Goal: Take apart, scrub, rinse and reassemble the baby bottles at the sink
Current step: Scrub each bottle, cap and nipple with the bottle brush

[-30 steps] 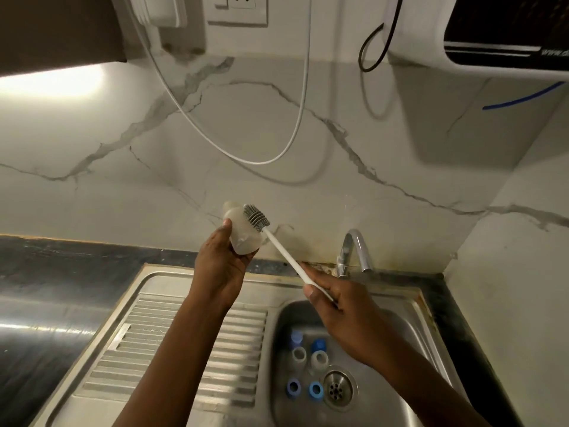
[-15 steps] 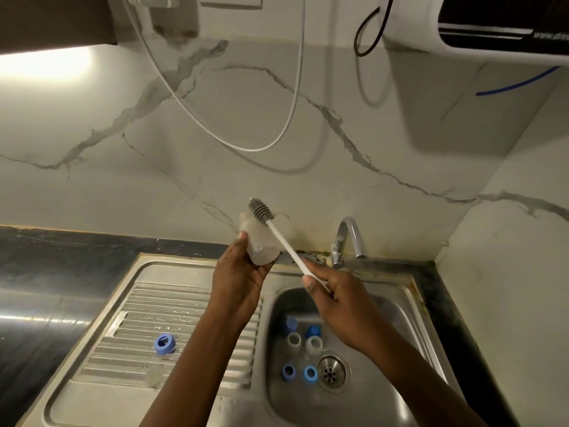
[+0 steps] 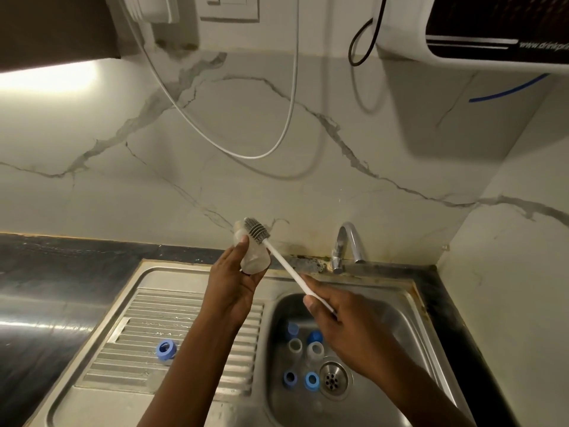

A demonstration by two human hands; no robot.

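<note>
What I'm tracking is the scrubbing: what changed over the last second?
The left hand carried the bottle slightly toward the tap; the right hand followed with the brush, its head staying at the bottle's top. Both grips held; the parts in the sink stayed put.

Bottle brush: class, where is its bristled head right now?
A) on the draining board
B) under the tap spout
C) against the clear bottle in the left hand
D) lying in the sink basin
C: the bottle brush has its bristled head against the upper end of the clear bottle gripped by the left hand, while the right hand holds its white handle.
</note>
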